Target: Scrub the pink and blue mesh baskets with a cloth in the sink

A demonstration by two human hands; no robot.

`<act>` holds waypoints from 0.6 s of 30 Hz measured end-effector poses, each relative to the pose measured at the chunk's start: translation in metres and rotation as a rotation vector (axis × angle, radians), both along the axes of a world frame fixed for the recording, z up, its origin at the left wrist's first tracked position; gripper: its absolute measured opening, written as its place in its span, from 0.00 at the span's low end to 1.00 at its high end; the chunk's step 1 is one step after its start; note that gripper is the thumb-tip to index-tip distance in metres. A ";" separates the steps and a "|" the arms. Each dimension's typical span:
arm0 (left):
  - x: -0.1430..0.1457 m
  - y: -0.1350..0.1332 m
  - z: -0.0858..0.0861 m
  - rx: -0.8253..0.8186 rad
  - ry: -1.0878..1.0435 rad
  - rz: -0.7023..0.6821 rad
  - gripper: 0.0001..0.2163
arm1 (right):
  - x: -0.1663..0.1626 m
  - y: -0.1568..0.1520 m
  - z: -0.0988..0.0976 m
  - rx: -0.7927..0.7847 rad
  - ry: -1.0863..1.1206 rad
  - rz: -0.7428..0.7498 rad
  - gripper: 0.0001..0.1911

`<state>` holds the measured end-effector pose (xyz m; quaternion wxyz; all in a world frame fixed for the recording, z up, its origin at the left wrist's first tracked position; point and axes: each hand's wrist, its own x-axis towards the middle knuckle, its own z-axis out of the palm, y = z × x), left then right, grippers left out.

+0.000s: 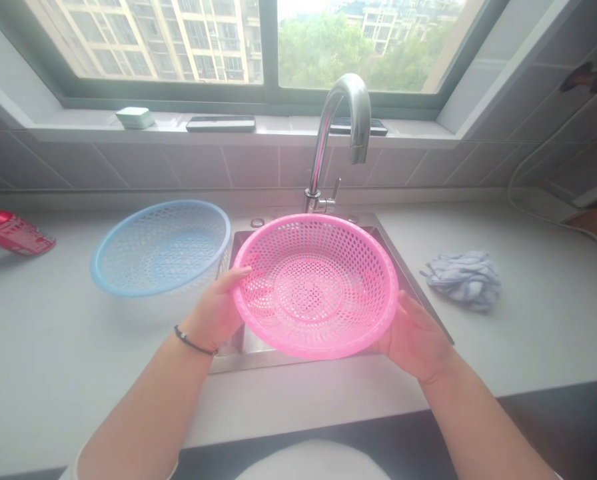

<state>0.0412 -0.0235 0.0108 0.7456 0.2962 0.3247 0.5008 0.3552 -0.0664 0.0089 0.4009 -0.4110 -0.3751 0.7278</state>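
A round pink plastic colander is held up over the sink, its inside tilted toward me with nothing visible in it. My left hand grips its left side, thumb over the rim and fingers hidden underneath. On the right, my right hand holds the rim and underside, most of its fingers behind the colander. A blue plastic colander rests on the counter just left of the sink, near my left hand.
Behind the sink rises a curved chrome faucet. A crumpled cloth lies on the counter at right, and a red can lies at far left. The windowsill carries a pale green box and a dark flat object.
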 end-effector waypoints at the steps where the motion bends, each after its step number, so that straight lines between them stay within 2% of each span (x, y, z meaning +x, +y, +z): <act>1: 0.000 0.000 -0.001 -0.001 0.001 -0.004 0.17 | -0.001 0.000 -0.001 0.000 0.003 -0.003 0.35; 4: -0.002 -0.001 -0.006 0.011 -0.001 -0.007 0.18 | -0.003 0.001 -0.005 -0.008 0.021 -0.001 0.35; 8: -0.005 -0.005 -0.008 0.009 0.008 -0.050 0.29 | 0.000 0.001 -0.012 -0.034 0.147 -0.072 0.33; 10: -0.006 -0.006 -0.005 -0.055 0.068 -0.007 0.31 | 0.008 0.000 -0.013 -0.041 0.229 -0.156 0.30; 14: -0.006 -0.004 0.002 -0.194 0.169 0.185 0.29 | 0.032 -0.004 -0.008 -0.037 0.303 -0.367 0.28; 18: -0.007 -0.002 0.001 -0.226 0.148 0.223 0.24 | 0.051 -0.006 0.003 0.041 0.244 -0.554 0.30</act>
